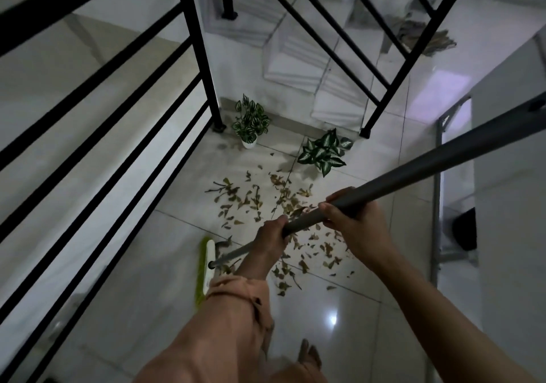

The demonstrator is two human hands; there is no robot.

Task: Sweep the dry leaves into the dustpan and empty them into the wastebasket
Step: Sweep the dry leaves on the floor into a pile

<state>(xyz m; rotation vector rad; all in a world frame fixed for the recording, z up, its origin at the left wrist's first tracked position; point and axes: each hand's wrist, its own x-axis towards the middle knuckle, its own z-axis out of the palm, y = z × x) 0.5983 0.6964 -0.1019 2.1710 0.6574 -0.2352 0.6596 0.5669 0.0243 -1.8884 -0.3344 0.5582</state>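
Two hands grip one grey broom handle (413, 172): the left hand (271, 237) curls round it lower down, the right hand (351, 220) just above. The green-bristled broom head (205, 267) rests on the tiled floor (339, 308), left of the dry leaves (283, 205) scattered mid-floor beneath both hands. Two potted plants (250, 122) stand beyond, by the railing (103, 122). The handle's top runs off the right edge.

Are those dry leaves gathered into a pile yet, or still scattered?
Scattered: the dry leaves lie spread loosely over several floor tiles.
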